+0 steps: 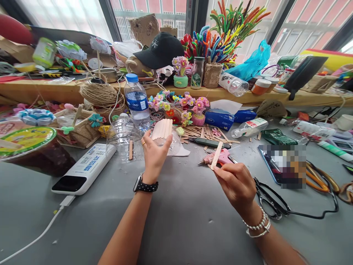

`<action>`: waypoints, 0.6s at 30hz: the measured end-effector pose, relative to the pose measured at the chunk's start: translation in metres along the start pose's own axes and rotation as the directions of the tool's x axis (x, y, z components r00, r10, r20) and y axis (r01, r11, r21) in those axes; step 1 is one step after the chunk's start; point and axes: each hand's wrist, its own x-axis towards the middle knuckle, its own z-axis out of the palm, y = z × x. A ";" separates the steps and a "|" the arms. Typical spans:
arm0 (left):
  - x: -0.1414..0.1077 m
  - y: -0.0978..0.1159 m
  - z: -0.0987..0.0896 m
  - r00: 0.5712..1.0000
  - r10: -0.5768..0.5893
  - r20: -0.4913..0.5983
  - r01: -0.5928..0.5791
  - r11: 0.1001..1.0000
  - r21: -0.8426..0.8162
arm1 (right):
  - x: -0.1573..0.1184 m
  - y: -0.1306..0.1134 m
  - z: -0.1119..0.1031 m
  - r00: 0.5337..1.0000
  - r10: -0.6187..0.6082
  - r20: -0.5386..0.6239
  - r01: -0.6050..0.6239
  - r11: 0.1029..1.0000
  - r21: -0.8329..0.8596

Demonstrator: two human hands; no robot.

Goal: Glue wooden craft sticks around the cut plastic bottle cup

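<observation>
My left hand (154,156), with a watch on the wrist, is closed around a clear plastic bottle piece (174,145). A row of several wooden craft sticks (163,129) stands side by side on this piece. My right hand (234,182) pinches a single craft stick (217,154) by its lower end, tilted upward and apart from the row. Just behind that stick lies a pink glue gun (224,156) on the grey table (187,213). Left of my left hand is another clear cut bottle piece (122,134), with a loose stick (130,150) beside it.
A pile of craft sticks (193,132) and a dark-handled cutter (211,143) lie behind the glue gun. Scissors (271,200), a cable and a phone (281,165) are at right. A power bank (82,171), lidded tub (35,151) and water bottle (137,103) stand left.
</observation>
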 end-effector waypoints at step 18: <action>-0.005 -0.005 -0.007 0.961 -0.143 0.236 0.165 0.983 -0.077 | 0.002 -0.002 -0.002 0.997 0.047 -0.054 -0.045 0.998 0.050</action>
